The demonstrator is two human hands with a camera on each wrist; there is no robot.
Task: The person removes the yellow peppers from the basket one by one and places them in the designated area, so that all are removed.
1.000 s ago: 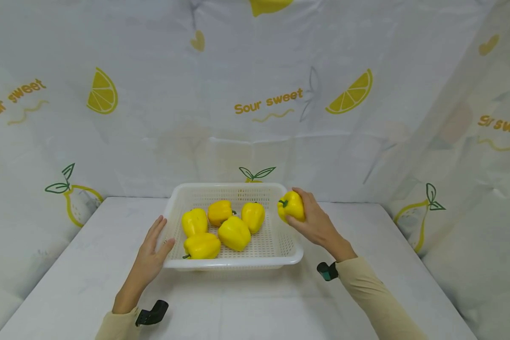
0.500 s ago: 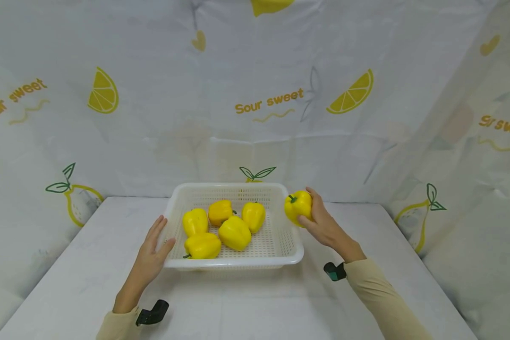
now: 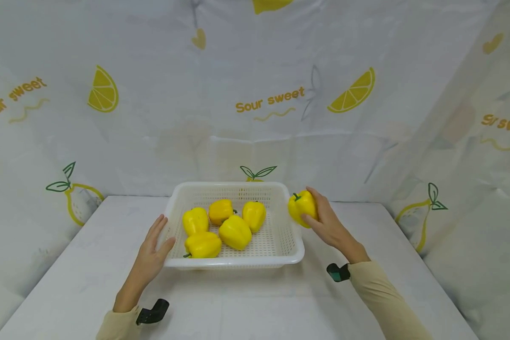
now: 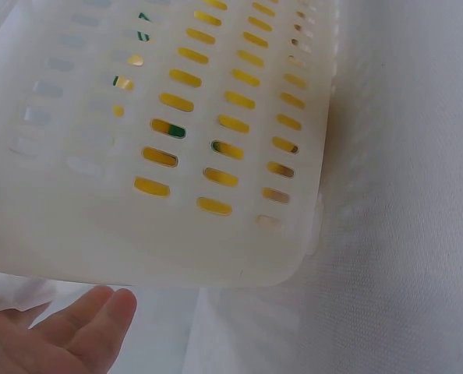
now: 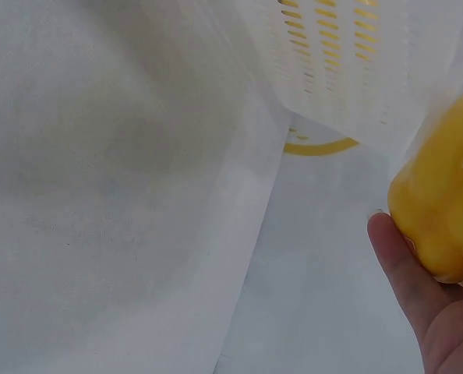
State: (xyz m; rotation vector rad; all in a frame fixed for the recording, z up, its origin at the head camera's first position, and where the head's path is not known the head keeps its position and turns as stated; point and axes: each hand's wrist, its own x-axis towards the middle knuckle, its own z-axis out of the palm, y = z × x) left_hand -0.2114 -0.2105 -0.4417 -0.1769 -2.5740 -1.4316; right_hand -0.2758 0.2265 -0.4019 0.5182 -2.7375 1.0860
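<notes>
My right hand grips a yellow bell pepper just outside the right rim of a white plastic basket. The pepper's green stem points up and to the left. In the right wrist view the same pepper rests against my fingers, partly cut off by the frame edge. Several more yellow bell peppers lie inside the basket, grouped left of its middle. My left hand rests at the basket's left rim, fingers and thumb spread and fairly straight. Through the slots in the left wrist view, yellow and green show inside the basket.
The basket stands on a white-covered table. Behind it hangs a white cloth backdrop printed with lemons and lettering. Black wrist cameras sit on both forearms, one near the left cuff and one near the right.
My right hand has carried its pepper rightward, from over the basket's right rim to just outside it, and the stem has turned upward. The left hand and basket have stayed put.
</notes>
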